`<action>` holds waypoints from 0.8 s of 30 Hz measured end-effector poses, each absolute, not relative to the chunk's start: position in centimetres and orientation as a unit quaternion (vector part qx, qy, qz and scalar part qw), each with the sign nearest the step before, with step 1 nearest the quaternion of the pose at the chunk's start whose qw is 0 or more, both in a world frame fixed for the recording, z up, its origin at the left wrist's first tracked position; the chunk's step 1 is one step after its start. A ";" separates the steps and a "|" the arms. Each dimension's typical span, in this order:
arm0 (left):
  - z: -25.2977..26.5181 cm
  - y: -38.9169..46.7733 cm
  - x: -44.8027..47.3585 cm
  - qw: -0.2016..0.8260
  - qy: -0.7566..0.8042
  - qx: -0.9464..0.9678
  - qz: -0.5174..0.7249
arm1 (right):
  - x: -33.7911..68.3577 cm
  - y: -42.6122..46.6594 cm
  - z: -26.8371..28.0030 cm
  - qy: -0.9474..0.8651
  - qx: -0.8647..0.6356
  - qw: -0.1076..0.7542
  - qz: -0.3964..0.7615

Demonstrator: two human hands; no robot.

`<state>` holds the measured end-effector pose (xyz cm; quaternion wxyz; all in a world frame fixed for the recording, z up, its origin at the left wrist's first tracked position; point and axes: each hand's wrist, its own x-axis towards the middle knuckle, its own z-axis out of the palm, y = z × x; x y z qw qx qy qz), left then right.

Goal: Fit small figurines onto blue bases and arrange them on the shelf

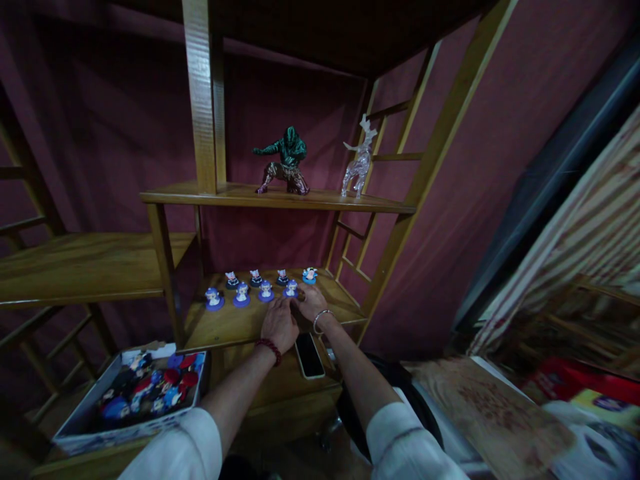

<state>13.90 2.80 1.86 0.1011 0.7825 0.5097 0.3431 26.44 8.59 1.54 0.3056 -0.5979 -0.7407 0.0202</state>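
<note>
On the lower wooden shelf, a small purple-based figurine stands at the right end of the front row. The bent fingers of my right hand close at its right side. My left hand has its fingers drawn together at the front of the same base; its fingertips are partly hidden. Three matching figurines, including one just to the left, complete that row. Behind stand black-based figurines and a blue-based one.
A phone lies below my hands. At lower left, a box holds many jumbled figurines. The upper shelf bears a green and bronze-coloured crouching statue and a clear deer figure. A wooden post borders the shelf at left.
</note>
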 end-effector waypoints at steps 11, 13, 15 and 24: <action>2.2 2.7 13.9 0.116 0.514 0.781 0.337 | 26.5 8.7 1.5 -0.737 -0.601 0.310 0.024; 2.2 2.7 13.9 0.120 0.516 0.779 0.334 | 26.5 8.8 1.5 -0.737 -0.599 0.312 0.027; 2.1 2.7 14.0 0.122 0.520 0.778 0.332 | 26.5 8.8 1.5 -0.739 -0.597 0.313 0.027; 1.8 3.0 14.2 0.103 0.528 0.776 0.330 | 26.5 8.7 1.7 -0.750 -0.578 0.317 0.036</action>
